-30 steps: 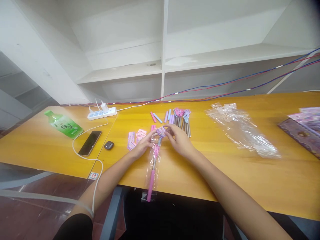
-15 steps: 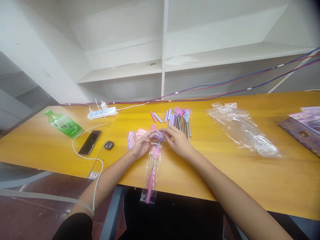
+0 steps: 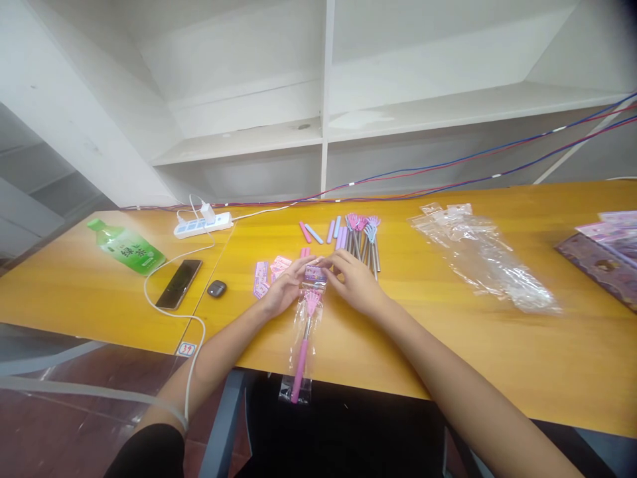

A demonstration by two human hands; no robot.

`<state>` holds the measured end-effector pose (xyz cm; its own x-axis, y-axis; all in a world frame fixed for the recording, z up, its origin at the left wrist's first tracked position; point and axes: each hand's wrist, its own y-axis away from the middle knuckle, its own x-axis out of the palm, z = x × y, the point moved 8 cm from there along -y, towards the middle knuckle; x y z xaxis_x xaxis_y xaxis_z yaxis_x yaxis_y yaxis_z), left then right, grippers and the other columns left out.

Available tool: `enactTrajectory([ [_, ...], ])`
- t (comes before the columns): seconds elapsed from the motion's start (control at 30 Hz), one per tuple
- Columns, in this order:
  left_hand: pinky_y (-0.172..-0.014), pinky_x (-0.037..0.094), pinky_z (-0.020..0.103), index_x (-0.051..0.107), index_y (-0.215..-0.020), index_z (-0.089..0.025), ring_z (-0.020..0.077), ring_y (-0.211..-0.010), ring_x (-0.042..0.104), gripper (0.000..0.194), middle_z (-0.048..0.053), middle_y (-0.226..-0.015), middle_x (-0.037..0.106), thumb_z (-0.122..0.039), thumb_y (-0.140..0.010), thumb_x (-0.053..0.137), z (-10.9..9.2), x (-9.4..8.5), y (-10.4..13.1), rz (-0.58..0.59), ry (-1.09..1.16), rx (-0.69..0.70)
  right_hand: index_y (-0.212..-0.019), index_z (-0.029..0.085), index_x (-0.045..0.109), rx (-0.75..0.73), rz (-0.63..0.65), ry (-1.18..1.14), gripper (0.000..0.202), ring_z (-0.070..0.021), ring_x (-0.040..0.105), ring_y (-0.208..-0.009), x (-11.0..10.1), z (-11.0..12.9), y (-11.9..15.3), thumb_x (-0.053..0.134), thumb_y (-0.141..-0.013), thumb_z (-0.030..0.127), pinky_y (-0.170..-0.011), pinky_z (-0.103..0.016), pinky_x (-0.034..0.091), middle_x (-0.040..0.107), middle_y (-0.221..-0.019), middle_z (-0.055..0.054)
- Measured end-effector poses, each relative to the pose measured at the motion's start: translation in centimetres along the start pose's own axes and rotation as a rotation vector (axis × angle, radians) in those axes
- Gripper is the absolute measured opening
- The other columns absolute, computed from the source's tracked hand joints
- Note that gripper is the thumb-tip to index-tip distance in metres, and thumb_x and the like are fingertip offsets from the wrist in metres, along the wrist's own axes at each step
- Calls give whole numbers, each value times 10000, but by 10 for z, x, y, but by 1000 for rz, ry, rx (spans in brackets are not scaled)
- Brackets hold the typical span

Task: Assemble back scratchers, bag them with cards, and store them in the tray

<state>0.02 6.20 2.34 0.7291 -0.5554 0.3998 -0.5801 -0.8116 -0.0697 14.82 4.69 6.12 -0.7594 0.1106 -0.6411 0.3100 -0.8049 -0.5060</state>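
A pink back scratcher (image 3: 301, 362) lies inside a clear plastic bag (image 3: 314, 345), its handle end reaching past the table's front edge. At the bag's top is a purple printed card (image 3: 315, 273). My left hand (image 3: 284, 290) grips the card's left side, and my right hand (image 3: 352, 277) pinches the right side. Just beyond my right hand lies a bunch of back scratchers (image 3: 365, 232) with pink, purple and blue heads and metal rods. Loose coloured handle sleeves (image 3: 313, 234) lie to their left. More printed cards (image 3: 261, 277) are beside my left hand.
Empty clear bags (image 3: 478, 259) lie to the right, and a box of packed items (image 3: 604, 262) is at the far right. Leftward are a green bottle (image 3: 130, 247), a phone (image 3: 179, 284), a black earphone case (image 3: 217, 289) and a power strip (image 3: 203, 226) with a white cable.
The purple card has turned flatter and straighter across the top of the bag, showing more of its face. Both hands stay nearly in place, with small finger shifts.
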Motion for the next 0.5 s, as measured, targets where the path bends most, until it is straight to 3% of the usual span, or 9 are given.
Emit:
enactTrajectory([
  [0.13, -1199, 348, 480, 617, -1420, -217, 311, -1478, 427, 707, 77, -1553, 565, -215, -715, 562, -3, 0, 0, -11, -14, 32, -1102, 241, 684, -25, -1, -41, 190, -202, 642, -905, 0, 1, 2, 506, -1038, 255, -820, -357, 547, 598, -1078, -81],
  [0.33, -1070, 486, 463, 581, -1461, -234, 331, -1418, 491, 727, 81, -1615, 488, -212, -734, 582, -1, -1, 1, 1, 16, -3, -1204, 254, 645, 6, 16, -33, 234, -185, 627, -829, 0, 2, 1, 503, -1020, 228, -777, -351, 543, 587, -1086, -74],
  [0.5, -1086, 493, 451, 598, -1451, -230, 340, -1478, 424, 718, 87, -1622, 476, -216, -733, 591, -6, -3, 0, -10, -19, 45, -1528, 231, 320, 66, -64, -116, 563, -167, 581, -721, -3, -2, 3, 518, -1001, 255, -699, -334, 517, 572, -1053, -56],
])
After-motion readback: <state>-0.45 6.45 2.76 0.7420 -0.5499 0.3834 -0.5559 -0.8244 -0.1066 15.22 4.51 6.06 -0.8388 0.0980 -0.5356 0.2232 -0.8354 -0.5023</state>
